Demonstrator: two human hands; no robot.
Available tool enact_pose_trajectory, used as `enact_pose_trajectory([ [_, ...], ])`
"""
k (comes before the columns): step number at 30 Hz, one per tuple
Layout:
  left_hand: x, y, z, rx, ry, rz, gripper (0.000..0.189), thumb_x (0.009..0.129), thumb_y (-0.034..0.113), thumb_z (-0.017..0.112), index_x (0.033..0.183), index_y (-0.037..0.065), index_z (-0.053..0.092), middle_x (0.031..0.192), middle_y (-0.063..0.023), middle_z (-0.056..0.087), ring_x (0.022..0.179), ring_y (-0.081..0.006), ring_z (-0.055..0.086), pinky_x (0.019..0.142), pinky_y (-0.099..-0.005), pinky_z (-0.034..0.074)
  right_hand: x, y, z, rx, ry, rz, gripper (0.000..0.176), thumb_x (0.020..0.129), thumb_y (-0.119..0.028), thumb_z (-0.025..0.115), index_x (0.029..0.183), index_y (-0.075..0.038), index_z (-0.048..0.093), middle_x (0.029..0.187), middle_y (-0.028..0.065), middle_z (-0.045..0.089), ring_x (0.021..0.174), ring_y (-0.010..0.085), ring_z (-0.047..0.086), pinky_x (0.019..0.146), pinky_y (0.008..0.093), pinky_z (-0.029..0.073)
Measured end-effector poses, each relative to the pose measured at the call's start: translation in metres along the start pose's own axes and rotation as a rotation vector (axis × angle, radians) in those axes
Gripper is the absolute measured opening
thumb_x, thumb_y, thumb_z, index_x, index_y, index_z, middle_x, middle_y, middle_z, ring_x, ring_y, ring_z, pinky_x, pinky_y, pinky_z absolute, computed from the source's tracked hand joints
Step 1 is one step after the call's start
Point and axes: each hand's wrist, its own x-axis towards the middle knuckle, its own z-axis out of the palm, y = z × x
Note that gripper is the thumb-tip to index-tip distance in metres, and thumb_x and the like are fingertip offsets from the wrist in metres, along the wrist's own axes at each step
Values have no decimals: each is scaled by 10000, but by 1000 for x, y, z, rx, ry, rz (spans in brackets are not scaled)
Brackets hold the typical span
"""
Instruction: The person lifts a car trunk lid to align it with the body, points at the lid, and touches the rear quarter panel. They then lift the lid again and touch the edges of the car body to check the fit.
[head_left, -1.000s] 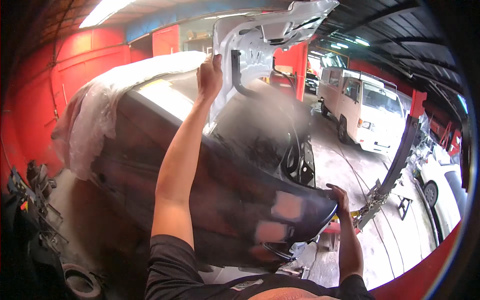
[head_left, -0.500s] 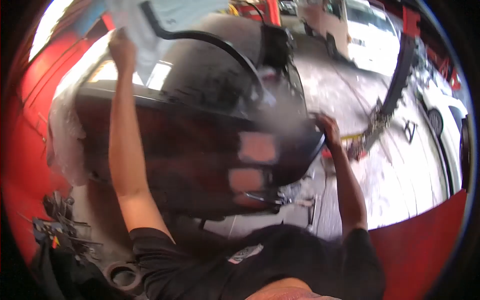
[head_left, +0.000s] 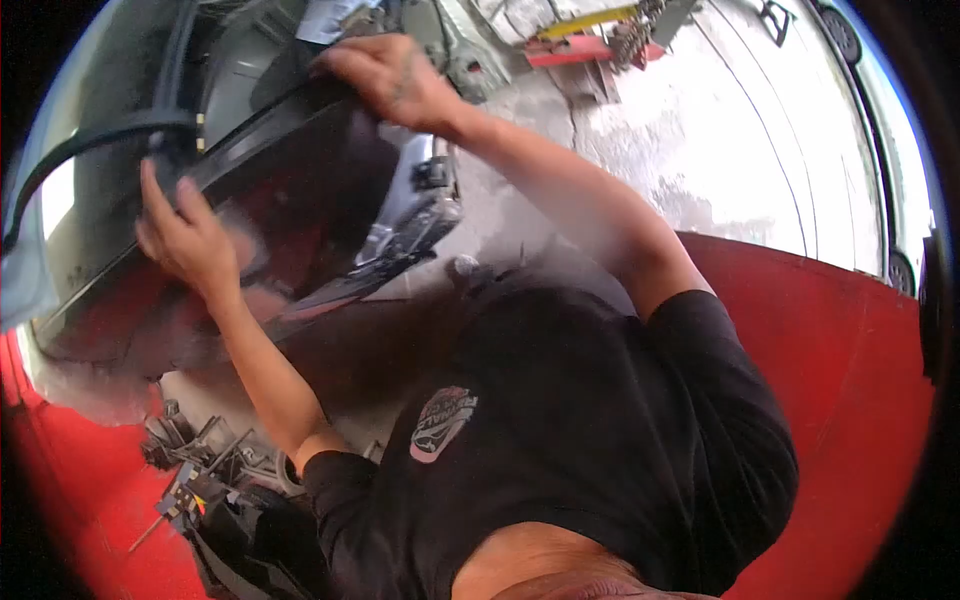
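Note:
A dark car body panel [head_left: 290, 215] with pinkish sanded patches stretches across the upper left of the head view, smeared by motion. My left hand [head_left: 190, 240] hovers before it with fingers spread, holding nothing I can see. Close to those fingertips is a curved black strip [head_left: 100, 130], in front of the glass. My right hand [head_left: 395, 85] is at the panel's upper right edge, its fingers bent together over that edge; their tips are hidden. A shiny light-like part [head_left: 405, 190] sits at the panel's right end.
Metal parts and tools [head_left: 215, 460] lie on the floor at lower left. A red and yellow metal stand [head_left: 600, 40] is at the top right. Red surfaces [head_left: 820, 350] flank me, and a parked car [head_left: 870, 60] stands far right.
The view has swung down and to the right. My left hand has come away from the pale sheet at the strip's far end, opening near the panel. My right hand remains at the panel's edge.

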Motion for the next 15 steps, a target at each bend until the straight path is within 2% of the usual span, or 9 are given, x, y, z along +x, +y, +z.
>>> enact_pose_trajectory([
  [1, -5, 0, 3, 157, -21, 40, 456, 1061, 223, 561, 1472, 34, 501, 1338, -115, 692, 1220, -282, 641, 1075, -434, 385, -2, 8, 0, 17, -17, -29, 338, 1066, -250, 486, 1168, -10, 701, 1095, 205, 715, 986, 324, 703, 889, 378, 541],
  [3, -13, 4, 13, 96, 29, -23, 395, 1077, 221, 500, 1426, 42, 550, 1235, -80, 744, 1136, -288, 663, 1068, -422, 346, -11, 8, -8, 148, 12, 16, 377, 1034, -327, 527, 1146, -15, 706, 1058, 234, 719, 988, 397, 705, 872, 440, 553],
  [5, -16, -3, 12, 105, -19, -58, 347, 1089, 265, 471, 1326, 90, 656, 1204, -45, 749, 1181, -274, 651, 1190, -554, 250, -18, 19, -19, 175, 12, 10, 389, 1061, -322, 527, 1282, -39, 677, 1099, 200, 729, 989, 304, 706, 895, 382, 535],
  [7, -17, -13, 18, 146, -30, -28, 331, 1093, 263, 465, 1239, 88, 705, 1180, -45, 756, 1168, -270, 656, 1183, -549, 265, -28, 47, -48, 153, 46, 57, 363, 1042, -284, 576, 1314, -61, 667, 1128, 182, 731, 1011, 239, 700, 900, 372, 533],
  [9, -21, -20, 11, 188, -57, 6, 348, 1097, 260, 459, 1151, 86, 755, 1155, -45, 762, 1156, -265, 661, 1176, -544, 280, -45, 93, -85, 74, 71, 202, 357, 1061, -261, 549, 1328, -49, 657, 1187, 141, 737, 1073, 199, 691, 965, 335, 519],
  [11, -15, -18, 12, 192, -51, 21, 384, 1102, 243, 449, 1035, 68, 784, 1099, -55, 771, 1121, -278, 676, 1151, -536, 318, -73, 167, -129, 125, 296, 376, 362, 1038, -273, 606, 1294, -27, 679, 1112, 100, 761, 992, 141, 694, 904, 295, 537],
  [12, -13, -11, 14, 182, -36, 26, 394, 1107, 216, 429, 1016, 33, 766, 1054, -74, 774, 1096, -301, 685, 1134, -536, 339, -98, 204, -161, 91, 251, 541, 398, 1064, -261, 571, 1340, 19, 636, 1189, 115, 741, 1084, 177, 699, 952, 312, 548],
  [14, -10, -7, 16, 191, -42, 11, 394, 1106, 207, 428, 997, 21, 759, 1048, -80, 775, 1102, -306, 684, 1127, -534, 346, -171, 296, -211, 10, 312, 738, 388, 1052, -273, 588, 1304, 12, 668, 1104, 104, 740, 942, 156, 707, 847, 279, 547],
  [15, -11, -4, 17, 205, -29, -13, 396, 1104, 198, 428, 979, 8, 751, 1043, -85, 776, 1107, -310, 683, 1120, -531, 354, -199, 301, -228, -74, 307, 849, 371, 1042, -292, 584, 1238, -2, 708, 1029, 104, 737, 867, 149, 697, 813, 283, 546],
])
